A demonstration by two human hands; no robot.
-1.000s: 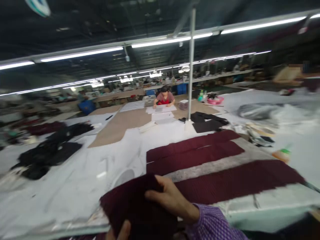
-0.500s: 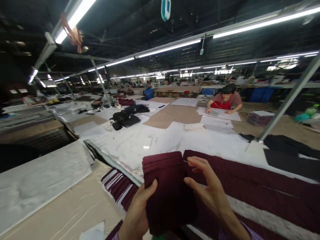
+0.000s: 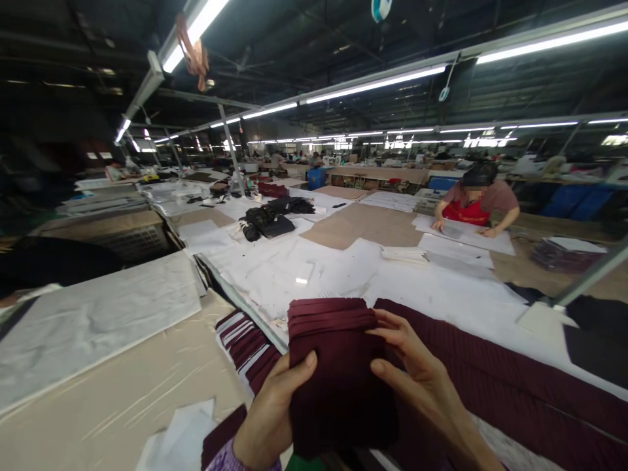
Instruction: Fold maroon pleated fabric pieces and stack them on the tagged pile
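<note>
Holds stack of dark maroon fabric pieces [image 3: 338, 379] near, at centre

Pinches its left side with the left hand [image 3: 272, 402]; touches its upper right edge with the right hand [image 3: 419, 376], thumb and fingers spread. Has white-covered table [image 3: 338, 275] beyond, maroon-and-white layered pieces [image 3: 248, 343] left, long maroon fabric strips [image 3: 500, 373] right. Faces person in red apron [image 3: 471, 206] at far right

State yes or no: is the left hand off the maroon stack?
No, the left hand holds the maroon stack by its side.
</note>
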